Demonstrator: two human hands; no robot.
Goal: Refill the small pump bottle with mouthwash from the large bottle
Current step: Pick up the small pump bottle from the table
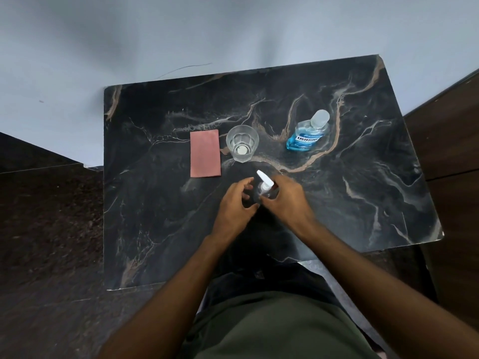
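A small clear pump bottle with a white pump head stands upright on the dark marble table, near the middle. My right hand wraps around its body from the right. My left hand hovers just left of it with fingers curled and apart, holding nothing. The large mouthwash bottle, half full of blue liquid with a clear cap on, stands at the back right, well away from both hands.
A clear drinking glass stands behind the pump bottle. A pink folded cloth lies flat to its left. A pale wall runs behind the table; dark floor lies to the left and a wooden surface to the right.
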